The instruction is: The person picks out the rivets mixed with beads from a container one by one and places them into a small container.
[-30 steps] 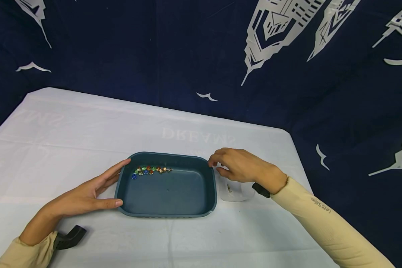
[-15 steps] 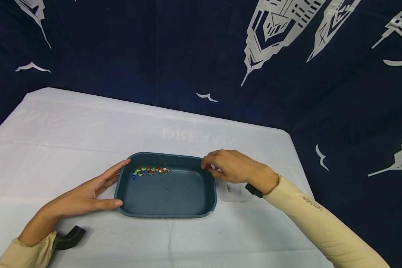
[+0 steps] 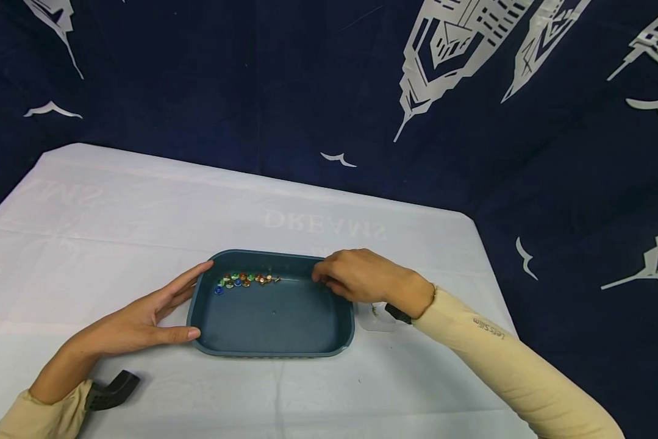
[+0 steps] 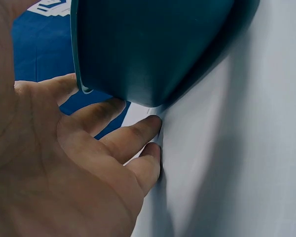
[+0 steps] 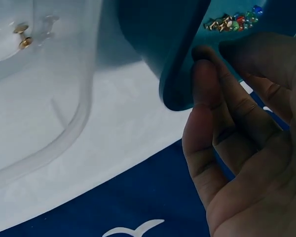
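Note:
A blue-green tray [image 3: 274, 329] sits on the white-covered table. My left hand [image 3: 133, 326] holds its left end with straight, spread fingers, the thumb on the near side. Inside, along the far left, runs a row of several small glassy pieces [image 3: 238, 281] in blue, green and red, with small gold stud-like pieces [image 5: 218, 23] at its right end. Over the tray's right end is my right hand [image 3: 364, 277], fingers bent and thumb near the index finger. Whatever may be between those fingertips is hidden. A clear plastic box [image 3: 377, 323] lies partly beneath the right wrist.
In the clear box a gold stud-like piece [image 5: 23, 37] shows. The white tablecloth [image 3: 142, 201] reaches back to a dark blue cloth [image 3: 197, 91] printed with white buildings and birds. Black wrist mounts [image 3: 113, 390] hang from both sleeves.
My right hand has moved left, from above the clear box and the tray's right rim to over the tray's inside. The left hand, tray and row of pieces have stayed put.

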`<act>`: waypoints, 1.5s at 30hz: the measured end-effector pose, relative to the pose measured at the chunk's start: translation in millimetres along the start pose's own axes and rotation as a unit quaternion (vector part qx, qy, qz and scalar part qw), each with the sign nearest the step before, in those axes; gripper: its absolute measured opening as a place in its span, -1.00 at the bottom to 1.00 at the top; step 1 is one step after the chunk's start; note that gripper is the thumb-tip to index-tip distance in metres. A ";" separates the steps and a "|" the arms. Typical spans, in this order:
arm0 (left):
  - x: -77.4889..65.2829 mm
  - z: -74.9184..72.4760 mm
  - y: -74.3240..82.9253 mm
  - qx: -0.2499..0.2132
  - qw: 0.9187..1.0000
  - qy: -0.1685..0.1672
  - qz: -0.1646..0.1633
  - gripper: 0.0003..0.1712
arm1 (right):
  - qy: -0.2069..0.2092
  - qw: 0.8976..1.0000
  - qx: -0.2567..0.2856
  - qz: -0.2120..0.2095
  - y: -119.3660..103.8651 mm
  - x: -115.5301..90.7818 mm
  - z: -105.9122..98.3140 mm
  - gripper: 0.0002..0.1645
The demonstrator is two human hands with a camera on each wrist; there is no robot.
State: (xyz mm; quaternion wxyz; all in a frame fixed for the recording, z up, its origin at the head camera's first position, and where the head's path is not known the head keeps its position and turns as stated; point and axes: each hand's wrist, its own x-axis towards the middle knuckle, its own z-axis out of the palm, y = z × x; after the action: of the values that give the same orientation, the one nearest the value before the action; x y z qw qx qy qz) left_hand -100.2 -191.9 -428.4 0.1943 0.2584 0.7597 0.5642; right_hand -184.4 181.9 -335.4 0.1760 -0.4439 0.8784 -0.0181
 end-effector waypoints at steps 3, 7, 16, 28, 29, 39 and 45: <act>-0.3 0.0 0.3 0.000 1.000 0.000 0.000 0.12 | 0.000 1.000 -0.012 -0.002 -2.9 4.5 1.4 -0.73; -0.2 0.1 1.0 0.002 1.000 0.001 -0.001 0.12 | -0.002 1.000 -0.024 0.000 -7.7 11.0 2.7 -0.71; -0.4 -0.1 1.0 0.004 1.000 0.001 -0.002 0.11 | -0.030 0.999 -0.028 0.010 -16.8 25.7 1.0 -0.65; 0.7 0.2 1.7 -0.002 1.000 -0.001 -0.004 0.12 | -0.068 0.996 -0.053 0.025 -33.5 46.8 1.3 -0.58; 0.7 0.2 1.9 -0.002 1.000 -0.001 -0.003 0.12 | -0.069 0.996 -0.058 0.023 -35.4 49.0 1.3 -0.57; -0.7 -0.8 2.5 -0.007 1.000 0.000 0.000 0.12 | -0.067 0.994 -0.082 0.017 -45.6 68.0 4.9 -0.57; -0.3 -0.8 1.5 -0.001 1.000 -0.001 -0.002 0.12 | -0.072 0.994 -0.079 0.011 -47.4 72.6 6.8 -0.56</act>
State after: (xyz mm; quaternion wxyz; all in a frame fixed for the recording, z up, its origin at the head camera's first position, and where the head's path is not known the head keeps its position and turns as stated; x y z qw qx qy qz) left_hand -100.2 -192.3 -426.7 0.1965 0.2567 0.7594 0.5647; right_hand -185.1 97.0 -354.1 0.2031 -0.4471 0.8669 0.0852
